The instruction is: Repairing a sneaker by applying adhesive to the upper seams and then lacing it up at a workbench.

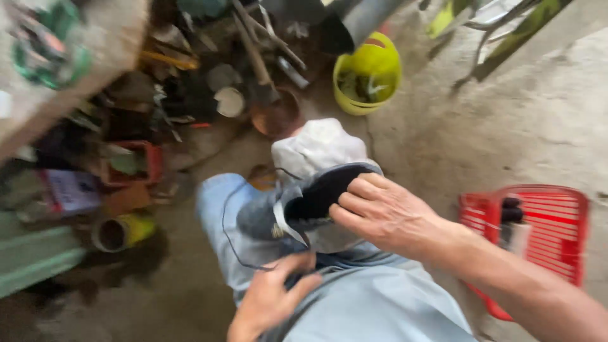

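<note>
view: head camera, looking down at the person's lap; frame is motion-blurred
landmark: dark shoe (313,199), resting on the lap over light blue trousers (373,297)
right hand (383,212): on the right side of the shoe, fingers (354,190) curled over the rim of its opening, gripping it
left hand (269,297): just below the shoe, fingers partly closed, thumb and forefinger pinching a thin dark lace (228,221)
lace: loops out from the shoe's left side and runs down to the left hand
shoe detail: dark upper, white strip on its lower side, toe pointing left; opening faces up
white cloth (316,149): bunched up right behind the shoe, touching it
red basket (551,228): on the floor right of the shoe, past the right forearm; dark and white items inside, too blurred to identify
yellow bucket (367,76): above the shoe, well apart, on the concrete floor (506,126)
clutter pile (190,82): upper left of the shoe, tools and tins, details unreadable
yellow tin (120,233): left of the shoe, lying on its side, open end facing left
</note>
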